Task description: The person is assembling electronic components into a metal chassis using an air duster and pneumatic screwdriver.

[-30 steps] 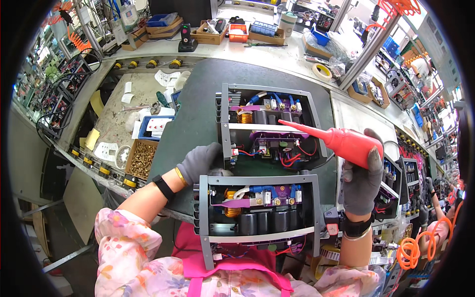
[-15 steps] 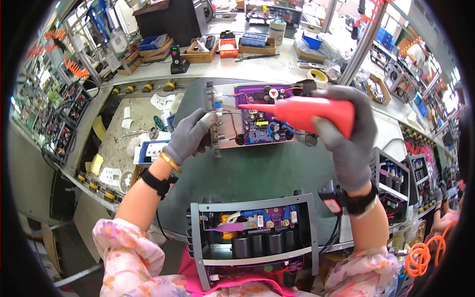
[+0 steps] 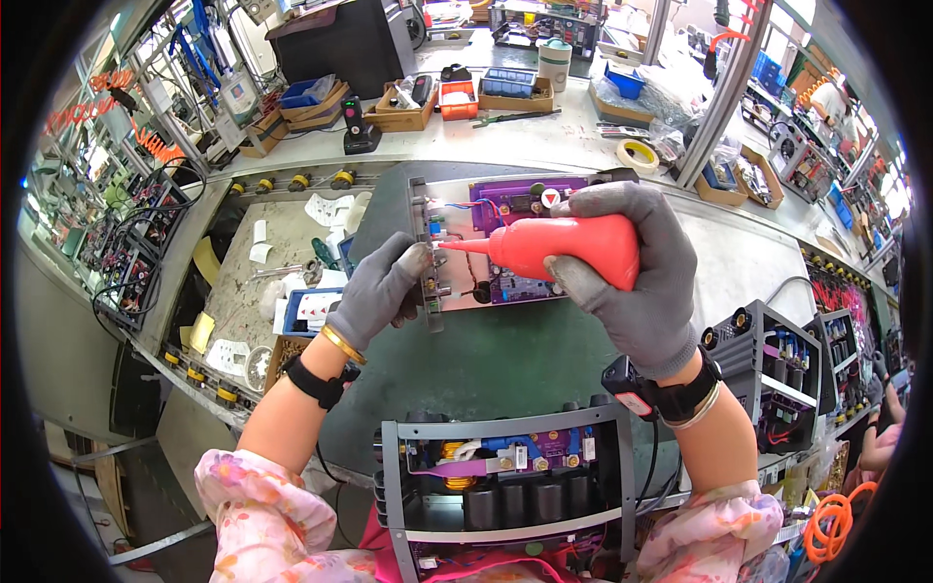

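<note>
A red squeeze bottle with a long tapered nozzle lies sideways in my right hand, whose gloved fingers wrap round it. Its nozzle tip reaches the small connectors on the inner side of an end panel, close to my left thumb. My left hand, also in a grey glove, pinches that panel's edge. The panel is joined to a metal plate bearing a purple circuit board with wires and components. The bottle and right hand hide much of the board.
A grey-framed power unit stands close to my body, and more such units stand at the right. On the left is a worn tray area with paper scraps and a blue box. Bins, a tape roll and a cup line the far bench.
My right hand has brought the bottle left and slightly down, so its nozzle now reaches the panel's connectors. My left hand keeps its hold on the panel.
</note>
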{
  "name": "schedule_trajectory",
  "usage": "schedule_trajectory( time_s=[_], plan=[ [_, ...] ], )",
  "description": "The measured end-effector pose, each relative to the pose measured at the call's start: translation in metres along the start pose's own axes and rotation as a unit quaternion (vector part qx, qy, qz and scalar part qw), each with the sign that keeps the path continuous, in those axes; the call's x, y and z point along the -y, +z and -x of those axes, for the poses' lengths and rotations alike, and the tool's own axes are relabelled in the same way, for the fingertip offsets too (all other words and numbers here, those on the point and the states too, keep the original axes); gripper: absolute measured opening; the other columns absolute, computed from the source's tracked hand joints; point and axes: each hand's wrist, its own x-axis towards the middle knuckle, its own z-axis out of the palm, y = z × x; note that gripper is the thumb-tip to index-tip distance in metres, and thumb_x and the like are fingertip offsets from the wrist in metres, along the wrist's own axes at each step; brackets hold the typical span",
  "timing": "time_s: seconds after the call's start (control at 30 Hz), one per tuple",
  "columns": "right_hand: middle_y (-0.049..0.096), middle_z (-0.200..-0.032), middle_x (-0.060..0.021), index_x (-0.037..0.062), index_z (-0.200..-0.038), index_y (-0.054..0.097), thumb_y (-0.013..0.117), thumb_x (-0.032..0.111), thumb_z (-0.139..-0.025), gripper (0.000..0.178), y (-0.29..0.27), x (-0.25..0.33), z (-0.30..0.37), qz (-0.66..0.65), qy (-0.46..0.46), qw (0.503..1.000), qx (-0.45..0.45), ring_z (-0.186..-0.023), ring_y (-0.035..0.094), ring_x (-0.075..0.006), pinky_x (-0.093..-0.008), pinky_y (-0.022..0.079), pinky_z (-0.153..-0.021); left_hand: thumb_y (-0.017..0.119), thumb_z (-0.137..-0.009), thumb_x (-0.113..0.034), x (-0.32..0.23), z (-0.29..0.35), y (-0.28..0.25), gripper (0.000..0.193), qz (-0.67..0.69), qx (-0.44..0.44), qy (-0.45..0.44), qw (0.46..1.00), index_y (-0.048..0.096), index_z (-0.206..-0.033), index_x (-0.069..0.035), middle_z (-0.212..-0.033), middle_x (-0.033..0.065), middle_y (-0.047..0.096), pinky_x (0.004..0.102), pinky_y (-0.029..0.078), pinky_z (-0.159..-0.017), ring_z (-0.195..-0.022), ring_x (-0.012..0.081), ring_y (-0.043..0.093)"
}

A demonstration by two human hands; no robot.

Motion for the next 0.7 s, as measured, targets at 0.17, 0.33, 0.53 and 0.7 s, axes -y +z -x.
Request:
schedule_trajectory(
  time_s=[0.17, 0.33, 0.53, 0.7],
  plan=[
    [0.065, -0.094, -0.0082, 0.0046, -0.1, 0.06, 0.079, 0.007, -0.069, 0.036, 0.003, -0.002, 0.0, 0.021, -0.022, 1.0, 0.002, -0.084, 0.065, -0.016, -0.0282, 0.053, -0.075, 0.048, -0.095, -0.054, 0.003, -0.002, 0.0, 0.046, 0.003, 0.007, -0.004, 1.0, 0.055, -0.094, -0.009, -0.059, 0.0007, 0.052, 0.0223, 0.038, -0.039, -0.046, 0.0073, 0.051],
    [0.065, -0.094, -0.0083, 0.0041, -0.1, 0.06, 0.079, 0.006, -0.069, 0.036, 0.006, 0.001, 0.002, -0.008, -0.011, 1.0, -0.002, -0.084, 0.065, -0.0162, -0.0287, 0.053, -0.076, 0.049, -0.094, -0.055, 0.004, -0.002, -0.001, 0.047, 0.007, 0.011, -0.002, 1.0, 0.055, -0.094, -0.009, -0.061, 0.0014, 0.054, 0.0223, 0.038, -0.04, -0.046, 0.0073, 0.052],
    [0.066, -0.094, -0.0086, 0.0047, -0.1, 0.06, 0.079, 0.006, -0.069, 0.037, 0.007, 0.001, 0.002, 0.016, -0.042, 0.999, 0.006, -0.084, 0.066, -0.0177, -0.0296, 0.053, -0.076, 0.048, -0.094, -0.055, 0.004, -0.005, -0.003, 0.046, 0.003, 0.014, 0.005, 1.0, 0.055, -0.094, -0.009, -0.06, 0.001, 0.053, 0.0222, 0.038, -0.04, -0.046, 0.0074, 0.051],
    [0.066, -0.094, -0.0088, 0.0046, -0.102, 0.06, 0.08, 0.004, -0.069, 0.039, 0.0, 0.013, 0.001, 0.116, -0.125, 0.984, 0.041, -0.084, 0.066, -0.0184, -0.0303, 0.053, -0.076, 0.047, -0.094, -0.056, 0.004, -0.007, -0.003, 0.048, 0.011, 0.012, 0.007, 1.0, 0.054, -0.095, -0.009, -0.058, 0.001, 0.052, 0.0223, 0.038, -0.039, -0.044, 0.0077, 0.051]
  ],
)
